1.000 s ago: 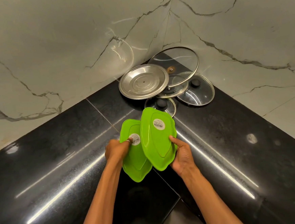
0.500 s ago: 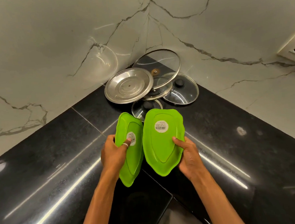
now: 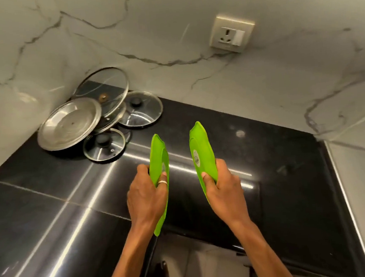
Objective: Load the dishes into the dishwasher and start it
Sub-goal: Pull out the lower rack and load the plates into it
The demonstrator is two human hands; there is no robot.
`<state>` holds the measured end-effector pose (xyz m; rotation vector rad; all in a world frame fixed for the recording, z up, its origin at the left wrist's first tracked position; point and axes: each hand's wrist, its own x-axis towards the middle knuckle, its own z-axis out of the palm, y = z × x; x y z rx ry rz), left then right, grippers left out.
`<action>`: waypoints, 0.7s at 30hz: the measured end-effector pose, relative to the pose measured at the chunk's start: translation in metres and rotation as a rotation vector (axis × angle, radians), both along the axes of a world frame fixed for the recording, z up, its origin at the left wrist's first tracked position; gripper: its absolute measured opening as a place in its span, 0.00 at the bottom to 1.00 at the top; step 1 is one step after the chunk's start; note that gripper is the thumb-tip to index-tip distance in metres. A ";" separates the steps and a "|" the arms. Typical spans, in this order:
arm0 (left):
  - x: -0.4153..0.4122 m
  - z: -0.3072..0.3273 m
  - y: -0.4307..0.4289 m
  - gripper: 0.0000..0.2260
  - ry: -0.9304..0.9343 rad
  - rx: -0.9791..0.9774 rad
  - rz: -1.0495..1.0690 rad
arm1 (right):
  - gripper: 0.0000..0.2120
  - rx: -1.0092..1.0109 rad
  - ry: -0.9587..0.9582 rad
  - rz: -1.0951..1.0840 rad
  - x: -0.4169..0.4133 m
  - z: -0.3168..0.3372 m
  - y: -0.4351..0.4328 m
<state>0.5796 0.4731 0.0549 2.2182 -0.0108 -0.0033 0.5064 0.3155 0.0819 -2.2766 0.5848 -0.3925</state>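
I hold two green leaf-shaped plates edge-on above the black counter (image 3: 52,214). My left hand (image 3: 147,198) grips the left green plate (image 3: 156,153) by its lower half, thumb across its underside. My right hand (image 3: 222,189) grips the right green plate (image 3: 201,147), thumb pressed on the underside below a white barcode sticker. The two plates stand apart, nearly upright, their tips pointing away from me. No dishwasher is in view.
A pile of lids sits in the counter's back left corner: a steel lid (image 3: 69,123), a large glass lid (image 3: 103,85) leaning on the wall, and two smaller glass lids (image 3: 141,112) (image 3: 104,144). A wall socket (image 3: 231,34) is on the marble wall.
The plates overlapped face-on before; both hands have moved them apart and turned them edge-on. The view has swung right, bringing the socket fully in.
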 end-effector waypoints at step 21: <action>-0.355 -0.042 -0.158 0.10 0.335 -0.254 -0.096 | 0.08 0.099 0.151 -0.242 -0.414 -0.057 -0.174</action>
